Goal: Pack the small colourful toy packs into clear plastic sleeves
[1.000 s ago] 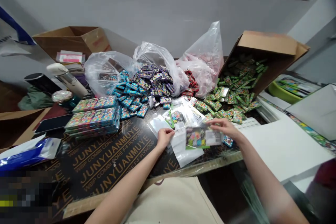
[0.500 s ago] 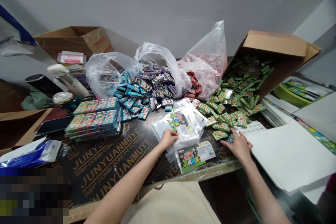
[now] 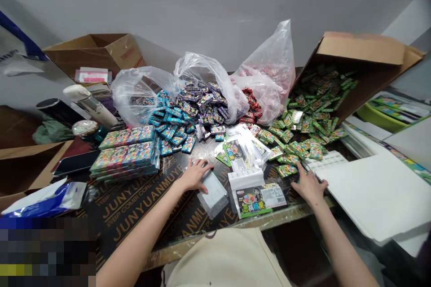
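My left hand point(image 3: 194, 175) lies with fingers spread on the left end of a clear plastic sleeve point(image 3: 213, 196) on the dark board. My right hand point(image 3: 308, 184) rests flat, fingers stretched, at the near-left corner of a stack of white sheets point(image 3: 370, 193), just below some loose green packets point(image 3: 296, 148). Between my hands lies a printed sleeve with a green border point(image 3: 258, 199), close to the table's front edge. Behind it sits a loose pile of clear and printed sleeves point(image 3: 244, 154).
Blue packets point(image 3: 170, 130), purple packets in a clear bag point(image 3: 202, 103) and red packets point(image 3: 251, 107) are heaped at the back. A tipped cardboard box point(image 3: 357, 49) spills green packets. Stacked colourful packs point(image 3: 126, 154) stand at left, with a flask point(image 3: 89, 103) and another box point(image 3: 94, 51) behind.
My right hand has laid the printed sleeve on the table and moved right to the white sheets. My left hand has slid left and nearer, pulling one clear sleeve from the pile.
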Tool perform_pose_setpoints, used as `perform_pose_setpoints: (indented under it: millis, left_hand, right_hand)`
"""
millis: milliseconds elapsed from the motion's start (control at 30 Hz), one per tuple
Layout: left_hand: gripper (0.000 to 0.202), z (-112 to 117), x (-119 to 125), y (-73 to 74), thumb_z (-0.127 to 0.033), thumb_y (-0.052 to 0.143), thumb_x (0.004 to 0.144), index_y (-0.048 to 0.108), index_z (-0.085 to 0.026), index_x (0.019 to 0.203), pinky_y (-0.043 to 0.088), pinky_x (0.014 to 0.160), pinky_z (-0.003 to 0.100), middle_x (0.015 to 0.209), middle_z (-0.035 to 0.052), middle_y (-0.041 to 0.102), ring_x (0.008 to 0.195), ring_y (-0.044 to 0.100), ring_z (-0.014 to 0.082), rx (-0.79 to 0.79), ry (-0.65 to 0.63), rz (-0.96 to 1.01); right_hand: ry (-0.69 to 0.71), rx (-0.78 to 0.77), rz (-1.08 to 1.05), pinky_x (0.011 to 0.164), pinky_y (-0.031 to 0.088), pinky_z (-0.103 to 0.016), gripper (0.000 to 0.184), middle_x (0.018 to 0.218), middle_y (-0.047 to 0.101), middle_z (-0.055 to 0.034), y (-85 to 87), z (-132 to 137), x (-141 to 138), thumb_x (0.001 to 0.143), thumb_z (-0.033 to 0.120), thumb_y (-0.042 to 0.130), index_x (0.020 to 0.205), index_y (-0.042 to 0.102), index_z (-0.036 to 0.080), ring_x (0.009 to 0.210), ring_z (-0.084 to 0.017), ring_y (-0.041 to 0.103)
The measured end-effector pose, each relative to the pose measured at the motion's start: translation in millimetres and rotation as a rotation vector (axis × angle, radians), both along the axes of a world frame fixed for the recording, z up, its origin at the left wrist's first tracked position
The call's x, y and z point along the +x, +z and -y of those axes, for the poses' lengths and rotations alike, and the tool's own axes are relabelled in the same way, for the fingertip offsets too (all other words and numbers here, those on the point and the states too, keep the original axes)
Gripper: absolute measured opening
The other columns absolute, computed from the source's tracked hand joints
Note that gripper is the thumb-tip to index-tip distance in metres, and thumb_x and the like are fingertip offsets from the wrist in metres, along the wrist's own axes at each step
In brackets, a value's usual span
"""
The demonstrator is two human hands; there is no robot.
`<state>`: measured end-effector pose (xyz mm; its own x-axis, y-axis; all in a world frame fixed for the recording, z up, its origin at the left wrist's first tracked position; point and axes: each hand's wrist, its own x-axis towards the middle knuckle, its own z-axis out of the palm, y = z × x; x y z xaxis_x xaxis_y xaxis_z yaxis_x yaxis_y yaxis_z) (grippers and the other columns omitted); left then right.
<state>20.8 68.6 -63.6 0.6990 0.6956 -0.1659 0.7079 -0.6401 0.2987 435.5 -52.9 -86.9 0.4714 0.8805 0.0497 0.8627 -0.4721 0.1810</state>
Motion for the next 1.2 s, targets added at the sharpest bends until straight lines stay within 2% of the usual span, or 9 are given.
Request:
perform_pose_setpoints:
  millis: [167,300,467,567,700,833,967,1100,1200]
  left_hand:
    - [0.071,17.0,-22.2,6.1,-0.061,0.072,0.041,0.056,-0.020,0.097,0.012,0.099,0.055,0.114,0.0142,0.048,0.112,0.039,0.0340,0.114,0.096,-0.055]
    - [0.059,29.7,-36.5,7.0,-0.059,0.073,0.040,0.056,-0.018,0.078,0.026,0.092,0.045,0.102,0.0117,0.052,0.103,0.043,0.0315,0.127,0.230,-0.031]
    - [0.037,37.2,-48.7,7.8,-0.050,0.067,0.060,0.049,-0.020,0.072,0.029,0.059,0.025,0.072,0.0021,0.056,0.070,0.052,0.0201,-0.057,0.492,0.108]
    - [0.032,41.9,-56.4,10.8,-0.049,0.062,0.064,0.047,-0.021,0.071,0.024,0.053,0.024,0.062,-0.0009,0.054,0.060,0.049,0.0176,-0.076,0.596,0.157]
    - [0.025,54.3,-70.9,16.9,-0.043,0.060,0.067,0.050,-0.020,0.069,0.026,0.057,0.023,0.067,-0.0003,0.057,0.063,0.051,0.0172,-0.076,0.654,0.247]
    - [0.020,62.1,-82.6,26.2,-0.038,0.051,0.074,0.054,-0.018,0.070,0.030,0.060,0.023,0.068,-0.0005,0.057,0.064,0.050,0.0160,-0.157,0.655,0.417]
    - [0.026,61.0,-80.3,38.6,-0.040,0.051,0.074,0.056,-0.015,0.070,0.031,0.056,0.022,0.062,-0.0019,0.051,0.058,0.045,0.0126,-0.347,0.690,0.709]
    - [0.029,62.3,-70.3,46.4,-0.041,0.059,0.069,0.057,-0.013,0.075,0.030,0.051,0.020,0.059,-0.0033,0.051,0.051,0.042,0.0089,-0.543,0.803,0.985]
    - [0.031,67.1,-64.9,49.1,-0.041,0.063,0.067,0.059,-0.012,0.076,0.030,0.049,0.019,0.059,-0.0026,0.054,0.050,0.044,0.0081,-0.614,0.873,1.079]
  right_hand:
    - [-0.062,0.023,-0.034,0.069,0.039,-0.045,0.064,0.073,0.065,-0.0139,20.0,1.4,0.0,0.071,0.019,0.051,0.133,0.034,0.016,0.066,-0.029,0.063]
    - [-0.099,0.344,-0.126,0.063,0.045,-0.042,0.051,0.077,0.067,-0.0169,50.4,5.1,-16.8,0.076,0.018,0.044,0.126,0.046,0.015,0.071,-0.033,0.064]
    - [0.518,0.762,-0.347,0.097,0.040,-0.040,0.052,0.127,0.051,-0.0091,56.1,4.4,-95.5,0.082,0.012,0.037,0.133,0.037,0.020,0.116,-0.024,0.049]
    - [0.857,0.605,-0.489,0.101,0.039,-0.040,0.052,0.125,0.053,-0.0059,30.0,8.9,-134.9,0.081,0.006,0.036,0.130,0.042,0.021,0.118,-0.020,0.047]
    - [0.949,0.375,-0.527,0.095,0.046,-0.041,0.051,0.117,0.059,-0.0076,3.5,19.5,-145.9,0.079,0.001,0.032,0.123,0.051,0.018,0.112,-0.020,0.052]
    - [0.921,0.435,-0.585,0.094,0.046,-0.039,0.051,0.118,0.058,-0.0067,19.6,15.1,-142.6,0.078,0.002,0.035,0.123,0.050,0.020,0.112,-0.019,0.052]
    - [0.861,0.619,-0.590,0.099,0.040,-0.041,0.048,0.126,0.052,-0.0067,35.6,-25.3,-135.6,0.082,0.007,0.037,0.126,0.046,0.021,0.118,-0.020,0.047]
    - [0.896,0.463,-0.572,0.094,0.041,-0.048,0.035,0.115,0.061,-0.0093,26.3,-74.7,-136.8,0.085,0.021,0.045,0.119,0.053,0.021,0.110,-0.026,0.054]
    - [0.945,0.442,-0.596,0.096,0.036,-0.049,0.033,0.117,0.059,-0.0101,30.3,-80.6,-165.4,0.085,0.029,0.049,0.115,0.055,0.020,0.113,-0.026,0.051]
